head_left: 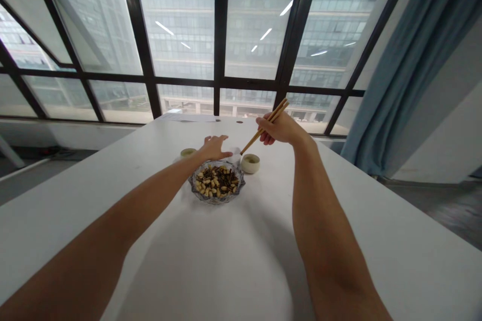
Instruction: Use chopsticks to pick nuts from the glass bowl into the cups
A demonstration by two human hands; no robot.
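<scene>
My right hand (277,129) grips a pair of wooden chopsticks (259,133), pointing down and to the left. A dark bit shows at their tips, too small to name. The tips are just above a small pale round cup (251,164) and a white object (234,158) whose shape I cannot make out. My left hand (214,148) has its fingers spread and appears to hold nothing. It reaches over the far rim of a scalloped glass bowl (196,194), which holds peanuts in shells and dark, thin seeds (216,180). Behind my left wrist, a second pale cup (188,152) is partly hidden.
All this stands on a long white table (211,261). Papers (188,117) and small dark reddish spots (239,122) lie near its far edge. Large dark-framed windows (221,35) rise beyond, and a blue curtain (406,75) hangs at the right.
</scene>
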